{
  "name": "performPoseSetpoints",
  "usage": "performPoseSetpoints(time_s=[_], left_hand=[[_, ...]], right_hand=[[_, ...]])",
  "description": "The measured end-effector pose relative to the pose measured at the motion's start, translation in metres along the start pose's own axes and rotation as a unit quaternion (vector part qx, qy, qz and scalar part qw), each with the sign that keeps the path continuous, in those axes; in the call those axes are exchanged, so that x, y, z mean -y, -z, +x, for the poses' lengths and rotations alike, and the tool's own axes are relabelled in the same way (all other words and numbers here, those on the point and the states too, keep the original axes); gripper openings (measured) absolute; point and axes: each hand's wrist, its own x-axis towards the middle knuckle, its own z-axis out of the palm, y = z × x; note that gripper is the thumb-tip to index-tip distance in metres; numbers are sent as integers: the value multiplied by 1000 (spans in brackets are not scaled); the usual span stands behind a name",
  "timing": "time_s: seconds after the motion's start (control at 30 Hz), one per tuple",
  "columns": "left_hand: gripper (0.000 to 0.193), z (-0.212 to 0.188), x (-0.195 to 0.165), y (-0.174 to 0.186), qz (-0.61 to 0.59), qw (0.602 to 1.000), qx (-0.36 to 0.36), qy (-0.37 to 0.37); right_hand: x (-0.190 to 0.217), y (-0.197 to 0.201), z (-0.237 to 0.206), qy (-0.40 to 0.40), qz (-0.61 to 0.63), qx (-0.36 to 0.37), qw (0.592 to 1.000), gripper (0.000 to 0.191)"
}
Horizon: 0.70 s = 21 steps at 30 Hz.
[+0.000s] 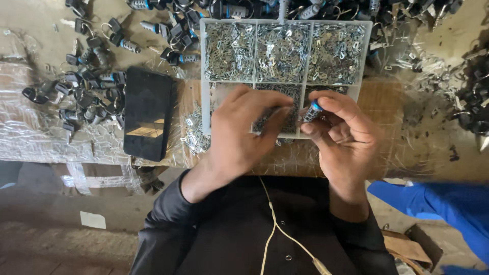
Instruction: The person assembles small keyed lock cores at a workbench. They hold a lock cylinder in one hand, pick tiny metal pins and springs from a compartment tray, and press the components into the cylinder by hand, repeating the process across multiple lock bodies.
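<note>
My right hand (341, 135) grips a small metal lock cylinder with a blue end (313, 109), pinched between thumb and fingers. My left hand (244, 130) hovers over the front row of a white compartment tray (205, 76), its fingertips pinched together beside the cylinder; whether a tiny part sits between them I cannot tell. The tray's compartments hold several small silver metal plates (282, 51). Both hands are just above the tray's near edge.
A black phone (147, 114) lies face up left of the tray. Heaps of black-headed keys and lock cylinders (91, 86) cover the plastic-wrapped bench at left, back and right. Loose silver plates (193, 130) lie beside the tray. A blue sleeve (438, 203) shows at lower right.
</note>
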Motion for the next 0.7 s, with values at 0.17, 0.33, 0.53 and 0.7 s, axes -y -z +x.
performPoseSetpoints(time_s=[0.17,0.33,0.53,0.7], left_hand=[[21,4,4,-8,173,983,28,-51],[27,-2,4,2,32,998,26,-38],[26,2,-3,0,-35,998,45,-28],[26,4,-6,0,3,995,43,-85]], right_hand=[[6,-2,4,-26,38,-14,999,57],[5,-3,5,-17,31,-8,999,45],[4,0,-1,-28,28,0,999,36],[5,5,-3,-51,18,-28,998,29]])
